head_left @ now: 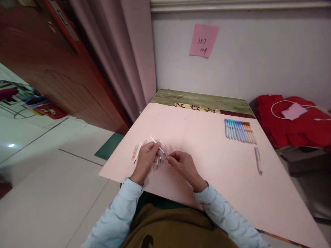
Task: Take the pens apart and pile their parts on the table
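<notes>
A thin white pen refill (161, 150) is pinched between the thumb and fingers of my left hand (146, 159), slanting down to the right. My right hand (183, 166) is closed in a pinch at the refill's lower tip; whatever small piece lies between those fingertips is too small to make out. Beneath and around my left hand lie several loose pen parts: white refills with dark tips (157, 164), clear pieces, and a peach-coloured pen barrel (135, 151). My left hand partly hides this pile.
On the right, a row of blue and brown pens (240, 131) lies side by side, with a single whitish pen (258, 161) below it. Pale pink paper (212, 193) covers the table. A red cloth-covered stool (271, 127) with a white cable stands at the right; a wooden door (64, 75) is at left.
</notes>
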`<action>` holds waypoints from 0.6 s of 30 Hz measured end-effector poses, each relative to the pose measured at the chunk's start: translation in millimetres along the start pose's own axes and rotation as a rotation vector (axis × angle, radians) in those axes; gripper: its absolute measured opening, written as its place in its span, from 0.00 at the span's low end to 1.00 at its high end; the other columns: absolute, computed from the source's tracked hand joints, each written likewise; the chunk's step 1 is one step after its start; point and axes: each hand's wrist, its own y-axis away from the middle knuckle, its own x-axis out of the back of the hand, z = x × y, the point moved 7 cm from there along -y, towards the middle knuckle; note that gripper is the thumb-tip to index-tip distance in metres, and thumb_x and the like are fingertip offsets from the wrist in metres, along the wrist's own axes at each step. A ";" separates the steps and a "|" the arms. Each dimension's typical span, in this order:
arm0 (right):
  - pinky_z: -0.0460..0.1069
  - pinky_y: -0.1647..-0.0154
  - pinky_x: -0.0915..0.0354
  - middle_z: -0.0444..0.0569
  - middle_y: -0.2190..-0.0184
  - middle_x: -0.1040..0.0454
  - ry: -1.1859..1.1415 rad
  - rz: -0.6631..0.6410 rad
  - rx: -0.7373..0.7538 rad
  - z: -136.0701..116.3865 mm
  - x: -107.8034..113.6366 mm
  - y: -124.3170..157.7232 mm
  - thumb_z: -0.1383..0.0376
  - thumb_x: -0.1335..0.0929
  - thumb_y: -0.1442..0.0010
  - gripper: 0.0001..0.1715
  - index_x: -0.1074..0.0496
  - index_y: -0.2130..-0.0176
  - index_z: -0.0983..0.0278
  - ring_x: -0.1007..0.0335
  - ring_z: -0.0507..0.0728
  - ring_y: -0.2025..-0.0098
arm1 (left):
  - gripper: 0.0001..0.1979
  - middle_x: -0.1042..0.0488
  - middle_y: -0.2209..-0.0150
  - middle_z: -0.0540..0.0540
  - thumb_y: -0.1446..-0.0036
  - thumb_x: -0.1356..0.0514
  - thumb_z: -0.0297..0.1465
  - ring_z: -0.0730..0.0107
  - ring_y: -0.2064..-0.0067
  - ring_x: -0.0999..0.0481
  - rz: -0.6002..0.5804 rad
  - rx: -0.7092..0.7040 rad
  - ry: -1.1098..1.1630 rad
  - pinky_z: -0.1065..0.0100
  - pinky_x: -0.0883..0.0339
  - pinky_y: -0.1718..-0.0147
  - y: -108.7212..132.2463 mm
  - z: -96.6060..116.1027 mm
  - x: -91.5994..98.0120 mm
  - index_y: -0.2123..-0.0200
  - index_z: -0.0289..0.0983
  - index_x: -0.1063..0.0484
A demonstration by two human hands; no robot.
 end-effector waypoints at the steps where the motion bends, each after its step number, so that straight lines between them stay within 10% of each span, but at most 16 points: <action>1: 0.48 0.70 0.39 0.46 0.74 0.24 0.075 0.036 -0.009 -0.8 5.5 -0.2 0.55 0.30 0.42 0.13 0.22 0.69 0.61 0.31 0.55 0.71 | 0.20 0.32 0.81 0.52 0.41 0.43 0.45 0.75 0.82 0.39 0.063 -0.030 -0.070 0.70 0.46 0.80 -1.7 4.3 9.8 0.78 0.38 0.34; 12: 0.53 0.55 0.33 0.49 0.59 0.20 0.112 0.239 0.112 -10.8 27.1 -9.7 0.56 0.36 0.35 0.16 0.21 0.57 0.59 0.25 0.59 0.59 | 0.16 0.25 0.75 0.46 0.42 0.42 0.43 0.62 0.70 0.28 0.067 -0.077 -0.892 0.66 0.49 0.72 -6.7 9.4 1.0 0.78 0.40 0.31; 18: 0.56 0.58 0.33 0.54 0.57 0.21 0.448 0.678 -0.049 15.6 166.2 47.4 0.49 0.34 0.39 0.23 0.22 0.55 0.60 0.25 0.63 0.63 | 0.17 0.26 0.76 0.48 0.41 0.44 0.44 0.63 0.71 0.28 0.098 -0.093 -0.864 0.67 0.48 0.71 0.4 12.5 19.4 0.77 0.41 0.32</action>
